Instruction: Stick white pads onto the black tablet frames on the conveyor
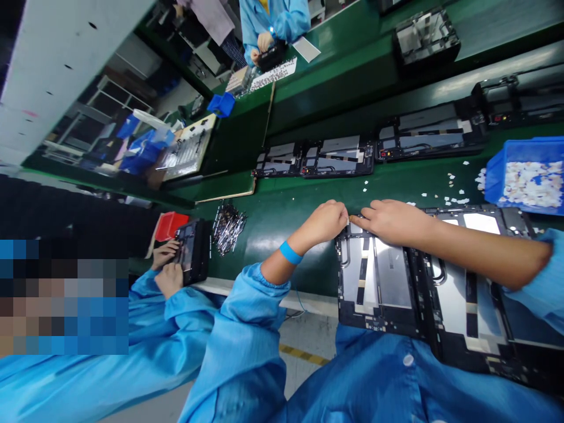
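An opened tablet chassis [379, 288] with silver battery plates lies at the near edge of the green bench in front of me, and a second chassis [467, 294] sits right beside it. My left hand [324, 222] is curled at the first chassis's top corner, fingers pinched on a tiny white piece [348, 221]. My right hand [390, 220] rests on the same top edge, fingertips pressed together and meeting the left hand's. A blue band circles my left wrist.
A blue bin [526, 175] of white scraps stands at the right, with white bits scattered on the green bench [282, 205]. More open tablets [337, 157] lie on the belt behind. A co-worker's hands [167, 267] hold a device at the left, beside a pile of metal parts [228, 226].
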`<state>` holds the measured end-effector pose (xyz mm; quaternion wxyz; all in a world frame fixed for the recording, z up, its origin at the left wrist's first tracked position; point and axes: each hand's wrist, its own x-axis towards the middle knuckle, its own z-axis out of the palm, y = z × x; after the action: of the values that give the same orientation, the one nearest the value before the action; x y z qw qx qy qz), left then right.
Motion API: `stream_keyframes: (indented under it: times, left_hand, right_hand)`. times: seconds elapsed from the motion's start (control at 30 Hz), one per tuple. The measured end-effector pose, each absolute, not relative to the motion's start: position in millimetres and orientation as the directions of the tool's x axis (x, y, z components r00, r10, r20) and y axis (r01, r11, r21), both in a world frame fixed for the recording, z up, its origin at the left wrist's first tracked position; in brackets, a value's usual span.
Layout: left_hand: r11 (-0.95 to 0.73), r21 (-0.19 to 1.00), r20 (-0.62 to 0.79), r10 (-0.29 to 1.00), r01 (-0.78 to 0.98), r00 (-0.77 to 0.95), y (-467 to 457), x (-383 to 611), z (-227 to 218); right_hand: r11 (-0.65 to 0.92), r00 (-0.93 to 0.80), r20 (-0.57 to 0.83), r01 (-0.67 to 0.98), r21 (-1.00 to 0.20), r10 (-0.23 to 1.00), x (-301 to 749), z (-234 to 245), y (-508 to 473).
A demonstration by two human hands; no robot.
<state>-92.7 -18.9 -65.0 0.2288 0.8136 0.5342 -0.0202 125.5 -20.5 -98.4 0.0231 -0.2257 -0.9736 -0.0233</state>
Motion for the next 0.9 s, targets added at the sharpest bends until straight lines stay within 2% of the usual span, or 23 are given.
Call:
stream_keyframes:
  times: [0.5, 0.7, 0.9]
  left_hand:
    - [-0.314, 0.261, -0.262, 0.887, 0.913, 0.38, -23.2, -89.3, -69.1]
    - [-0.281, 0.331, -0.264, 0.889, 0.901, 0.375, -22.8, -91.9, -70.6]
    - [-0.246, 0.334, -0.255, 0.906, 0.91, 0.338, -26.1, -91.5, -72.5]
  right_hand:
    - [0.897, -0.897, 0.051, 0.441, 0.03, 0.439, 124.9, -98.6, -20.6]
    - [0.896, -0.896, 0.055, 0.443, 0.023, 0.442, 125.6, -97.4, -20.7]
    - [0.897, -0.895, 0.071, 0.442, 0.013, 0.44, 125.3, -101.5, -19.9]
